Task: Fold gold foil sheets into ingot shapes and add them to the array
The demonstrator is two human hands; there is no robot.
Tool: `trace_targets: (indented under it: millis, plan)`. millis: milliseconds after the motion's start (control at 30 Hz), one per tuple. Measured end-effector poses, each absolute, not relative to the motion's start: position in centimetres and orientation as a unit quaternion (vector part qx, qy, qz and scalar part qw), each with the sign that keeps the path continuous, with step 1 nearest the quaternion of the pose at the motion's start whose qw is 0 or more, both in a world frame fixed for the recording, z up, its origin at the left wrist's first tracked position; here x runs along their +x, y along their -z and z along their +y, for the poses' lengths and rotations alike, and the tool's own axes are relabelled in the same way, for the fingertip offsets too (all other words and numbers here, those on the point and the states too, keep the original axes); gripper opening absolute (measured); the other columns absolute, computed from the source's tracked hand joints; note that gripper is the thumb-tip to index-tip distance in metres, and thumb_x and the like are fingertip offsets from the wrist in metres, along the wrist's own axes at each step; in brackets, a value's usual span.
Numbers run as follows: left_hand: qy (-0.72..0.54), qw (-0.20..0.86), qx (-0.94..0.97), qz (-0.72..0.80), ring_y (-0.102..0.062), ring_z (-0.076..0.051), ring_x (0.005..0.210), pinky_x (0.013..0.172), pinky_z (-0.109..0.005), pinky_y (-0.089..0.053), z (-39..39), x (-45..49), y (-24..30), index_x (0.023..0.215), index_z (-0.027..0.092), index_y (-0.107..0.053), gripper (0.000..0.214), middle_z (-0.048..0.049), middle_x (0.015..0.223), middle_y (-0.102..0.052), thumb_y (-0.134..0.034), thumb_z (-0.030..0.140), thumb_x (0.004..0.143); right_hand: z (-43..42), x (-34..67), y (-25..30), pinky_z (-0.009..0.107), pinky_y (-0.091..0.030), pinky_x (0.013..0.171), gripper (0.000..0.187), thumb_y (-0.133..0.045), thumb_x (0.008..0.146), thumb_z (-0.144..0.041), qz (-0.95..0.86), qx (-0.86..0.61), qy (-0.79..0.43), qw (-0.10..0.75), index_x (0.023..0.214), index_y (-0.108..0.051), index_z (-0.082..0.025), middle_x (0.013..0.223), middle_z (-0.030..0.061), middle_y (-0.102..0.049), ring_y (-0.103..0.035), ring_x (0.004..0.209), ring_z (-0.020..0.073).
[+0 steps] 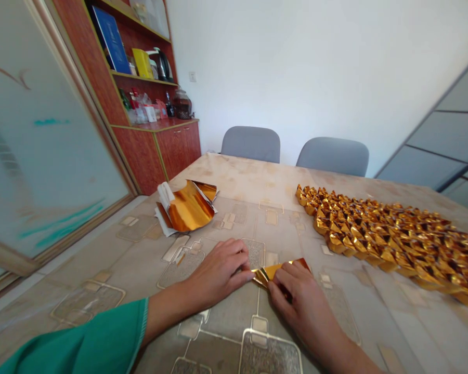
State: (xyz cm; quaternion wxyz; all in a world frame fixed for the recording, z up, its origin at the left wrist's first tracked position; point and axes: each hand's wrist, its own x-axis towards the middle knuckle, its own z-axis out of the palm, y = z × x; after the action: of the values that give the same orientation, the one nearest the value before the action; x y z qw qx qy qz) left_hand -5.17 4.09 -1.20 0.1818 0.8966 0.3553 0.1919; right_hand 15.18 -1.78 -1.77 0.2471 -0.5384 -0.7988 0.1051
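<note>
- A patterned beige tablecloth (pixel 253 179) covers the table, giving a flat, smooth surface to work on; two grey chairs (pixel 250 144) stand at its far edge.
- A red-brown wooden cabinet (pixel 148 150) with crowded shelves stands beyond the table's left side, out of reach of the hands.
- A large mass of folded gold foil pieces (pixel 386 239) lies in tight overlapping rows on the right, apparently packed close to keep them together.
- A curled gold foil sheet (pixel 189 208) rests on white paper (pixel 164 196) at the far left, within easy reach.
- The left hand (pixel 218 270), with a green sleeve (pixel 81 343) at the wrist, and the right hand (pixel 304 306) lie close together, palms down.
- A folded gold foil strip (pixel 275 271) sits on the cloth between them, under the right fingers, which seem to press it flat. The left fingertips (pixel 247 271) meet its end, though whether they grip it is hard to tell from this angle.
</note>
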Motion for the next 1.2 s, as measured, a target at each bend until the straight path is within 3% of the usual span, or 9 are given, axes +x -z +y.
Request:
trace_targets:
  millis: [133, 333, 567, 833, 1200]
  plan:
    - [-0.195, 0.196, 0.892, 0.357, -0.051, -0.019, 0.094, 0.083, -0.032, -0.039, 4.0, -5.2, 1.1, 0.081, 0.019, -0.061, 0.014, -0.0013, 0.094, -0.057, -0.066, 0.031, 0.083, -1.8, 15.4, 2.0, 0.029, -0.032, 0.063, 0.027, -0.048, 0.090, -0.012, -0.798, -0.526, -0.131, 0.263, 0.063, -0.049, -0.019, 0.069, 0.0010, -0.055, -0.050, 0.069, 0.0167]
    - [-0.191, 0.196, 0.890, 0.365, -0.051, -0.019, 0.095, 0.082, -0.032, -0.037, 4.2, -5.1, 1.6, 0.081, 0.020, -0.061, 0.013, -0.0011, 0.094, -0.056, -0.064, 0.032, 0.086, -1.8, 15.2, 2.8, 0.030, -0.029, 0.061, 0.025, -0.049, 0.086, -0.012, -0.786, -0.540, -0.112, 0.281, 0.062, -0.046, -0.020, 0.068, 0.0008, -0.053, -0.048, 0.067, 0.0175]
    - [-0.175, 0.181, 0.897, 0.364, -0.049, -0.020, 0.097, 0.083, -0.034, -0.037, 4.5, -4.9, 1.5, 0.082, 0.019, -0.059, 0.020, -0.0028, 0.097, -0.055, -0.056, 0.036, 0.090, -1.8, 14.9, 3.2, 0.033, -0.031, 0.064, 0.019, -0.051, 0.080, -0.012, -0.779, -0.576, -0.056, 0.241, 0.064, -0.049, -0.020, 0.071, 0.0033, -0.055, -0.048, 0.069, 0.0206]
    - [-0.180, 0.161, 0.893, 0.379, -0.047, -0.020, 0.098, 0.087, -0.036, -0.038, 4.3, -4.6, 1.7, 0.078, 0.019, -0.057, 0.012, -0.0021, 0.097, -0.053, -0.063, 0.026, 0.084, -1.6, 14.6, 3.2, 0.034, -0.032, 0.066, 0.016, -0.053, 0.075, -0.011, -0.779, -0.593, -0.023, 0.201, 0.063, -0.052, -0.020, 0.070, 0.0040, -0.057, -0.051, 0.071, 0.0225]
    - [-0.171, 0.142, 0.888, 0.402, -0.048, -0.021, 0.094, 0.086, -0.037, -0.037, 4.3, -4.2, 1.6, 0.075, 0.018, -0.056, 0.014, -0.0022, 0.093, -0.053, -0.067, 0.025, 0.081, -1.3, 14.7, 3.0, 0.035, -0.031, 0.069, 0.017, -0.055, 0.080, -0.013, -0.790, -0.587, -0.014, 0.177, 0.064, -0.057, -0.020, 0.071, 0.0036, -0.060, -0.054, 0.072, 0.0219]
